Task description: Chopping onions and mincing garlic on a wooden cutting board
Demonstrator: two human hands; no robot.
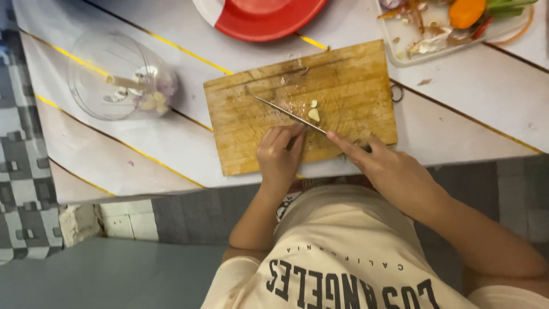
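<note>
On the near edge of a worn wooden cutting board (343, 80), the person's two hands meet over the work. Their right hand (389, 169) is clamped around the dark handle of a knife (289, 114), forefinger stretched along the spine, and the thin blade runs out to the far left across the board. Their left hand (280, 151) rests curled on the board just left of the knife, fingertips tucked in beside the blade; it may be pinning something small, but the fingers hide it and I cannot tell. Just beyond the blade, near the board's middle, lie two pale garlic pieces (314, 113), touching the wood and apart from both hands. The board sits on a white table (486, 91) with thin yellow and brown lines. Left of it stands a clear glass bowl (97, 86) holding pale and purple chopped bits. Far off, a red plate (269, 23) shows at the top edge, and at far right a clear tray (400, 54) holds vegetable scraps.
</note>
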